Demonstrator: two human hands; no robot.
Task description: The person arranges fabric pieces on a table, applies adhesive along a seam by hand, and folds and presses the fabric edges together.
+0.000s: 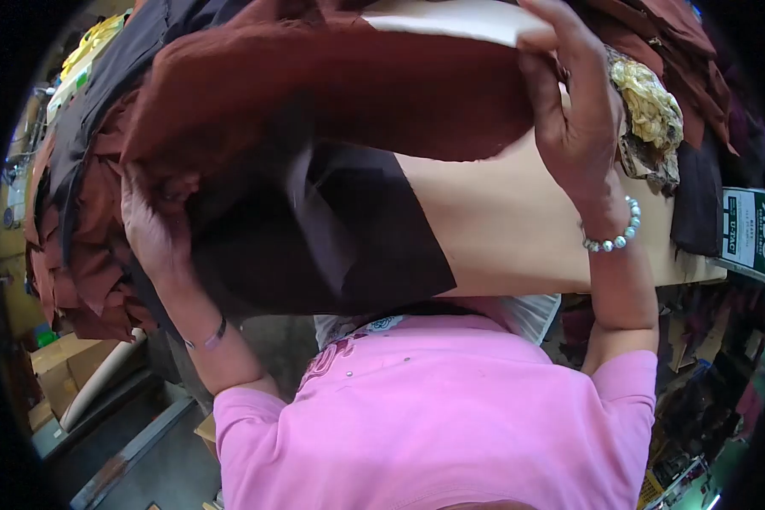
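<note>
A long reddish-brown piece of leather (382, 93) is stretched between my hands above the work surface. Its face looks matt, like suede, and it bows slightly in the middle. My left hand (157, 225) is closed on its lower left corner, the fingers partly hidden behind the material. At the right end, my right hand (574, 119) pinches the edge between thumb and fingers. Beneath it a black sheet of material (382, 229), with a raised, blurred fold, covers the left part of the tan work surface (501, 229).
Stacked reddish-brown pieces (93, 246) hang over the left side, with more brown material (680, 59) at the upper right. A crumpled yellowish lump (650, 98) lies near my right wrist. A labelled tin (746, 229) stands at the right edge; a cardboard box (68, 365) sits lower left.
</note>
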